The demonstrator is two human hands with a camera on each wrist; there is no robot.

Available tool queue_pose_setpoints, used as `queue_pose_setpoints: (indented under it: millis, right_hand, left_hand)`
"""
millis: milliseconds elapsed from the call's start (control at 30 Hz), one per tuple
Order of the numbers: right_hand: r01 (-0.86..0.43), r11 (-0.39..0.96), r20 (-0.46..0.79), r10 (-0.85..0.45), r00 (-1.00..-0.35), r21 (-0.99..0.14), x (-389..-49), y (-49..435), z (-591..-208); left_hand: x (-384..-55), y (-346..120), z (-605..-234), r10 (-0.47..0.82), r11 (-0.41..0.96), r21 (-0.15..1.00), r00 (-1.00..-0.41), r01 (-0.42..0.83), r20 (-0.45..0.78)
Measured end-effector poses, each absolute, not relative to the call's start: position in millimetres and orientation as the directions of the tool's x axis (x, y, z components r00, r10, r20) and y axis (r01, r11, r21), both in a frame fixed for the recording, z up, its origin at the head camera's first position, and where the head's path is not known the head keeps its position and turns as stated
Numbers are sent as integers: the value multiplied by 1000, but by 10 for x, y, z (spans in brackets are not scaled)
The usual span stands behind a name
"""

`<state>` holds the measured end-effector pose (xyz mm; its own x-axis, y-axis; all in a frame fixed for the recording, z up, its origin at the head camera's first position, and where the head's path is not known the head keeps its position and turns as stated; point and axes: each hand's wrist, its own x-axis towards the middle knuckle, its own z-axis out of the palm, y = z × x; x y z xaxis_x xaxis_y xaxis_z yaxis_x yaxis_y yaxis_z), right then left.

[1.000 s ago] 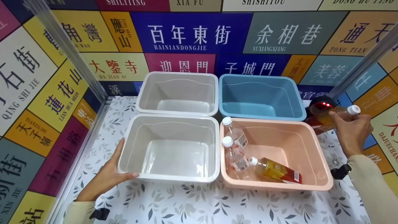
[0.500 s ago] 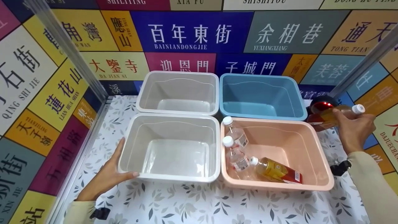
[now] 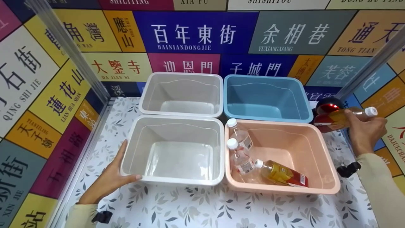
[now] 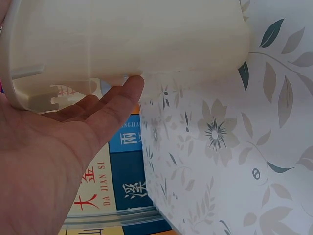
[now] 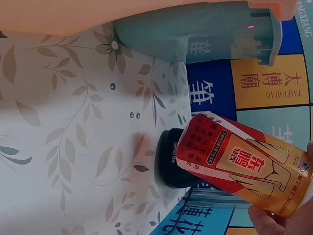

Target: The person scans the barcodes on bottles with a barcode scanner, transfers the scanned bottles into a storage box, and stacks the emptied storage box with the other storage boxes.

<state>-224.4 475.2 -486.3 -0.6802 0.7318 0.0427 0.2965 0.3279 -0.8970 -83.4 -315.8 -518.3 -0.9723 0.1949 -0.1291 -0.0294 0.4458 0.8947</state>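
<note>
In the head view, my left hand (image 3: 109, 179) rests against the near left corner of the front light-grey plastic bin (image 3: 175, 181). Its thumb lies at the front rim and its fingers stretch along the outer left side, under the rim in the left wrist view. At the far right, my right hand (image 3: 368, 133) grips a drink bottle (image 3: 332, 122) around its upper part, white cap toward me. The bottle tilts, with its base close before a round black device (image 3: 329, 103) glowing red. The right wrist view shows the bottle's red and gold label (image 5: 244, 169).
A peach bin (image 3: 278, 139) stands front right, holding two clear bottles (image 3: 243, 163) and one gold-and-red bottle (image 3: 281, 174). Behind are a second grey bin (image 3: 180, 115) and a blue bin (image 3: 265, 118). Sign-printed walls (image 3: 190, 31) enclose the flower-patterned table (image 3: 190, 205).
My right hand has shifted slightly to the right with the bottle, still in front of the black device. My left hand and the bins stay where they were.
</note>
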Motion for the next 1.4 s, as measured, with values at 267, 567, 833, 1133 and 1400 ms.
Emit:
queue_pose_setpoints:
  millis: [267, 567, 833, 1133, 1400]
  right_hand:
    - [306, 292, 6, 732, -681, -906, -2218, 4747, -4869]
    - [295, 290, 14, 734, -679, -910, -2182, 4713, -4788]
    - [280, 293, 29, 737, -676, -914, -2176, 4737, -4756]
    - [328, 298, 8, 751, -660, -896, -2184, 4775, -4730]
    - [373, 301, -6, 770, -638, -878, -2161, 4819, -4697]
  left_hand:
    - [-822, -3158, -5201, 185, 400, 916, -975, -42, -126]
    - [-813, -3163, -5204, 185, 407, 912, -974, -44, -129]
    - [-815, -3168, -5198, 182, 433, 901, -975, -35, -125]
    - [-825, -3174, -5187, 182, 439, 898, -974, -42, -134]
    - [-814, -3169, -5184, 182, 428, 903, -975, -41, -130]
